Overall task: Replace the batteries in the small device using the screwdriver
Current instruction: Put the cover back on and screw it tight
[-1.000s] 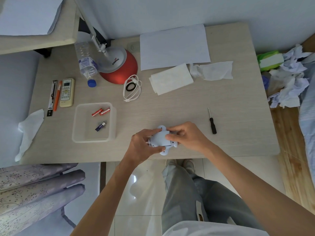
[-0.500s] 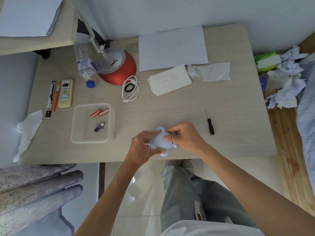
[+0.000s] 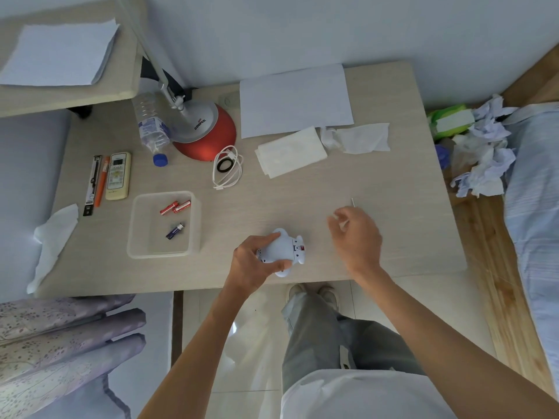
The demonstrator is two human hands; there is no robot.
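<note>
Right grip (image 3: 355, 237) has left the device (image 3: 284, 249) for the screwdriver (image 3: 352, 202), hold unclear; left grip (image 3: 251, 261) clasps device.

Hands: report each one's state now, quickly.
Left hand: grips the white device.
Right hand: fingers curled over the screwdriver; whether it grips cannot be told.

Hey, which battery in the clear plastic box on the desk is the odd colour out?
The purple battery, lying alone toward the near side of the clear box. The two red batteries lie side by side toward its far side.
</note>
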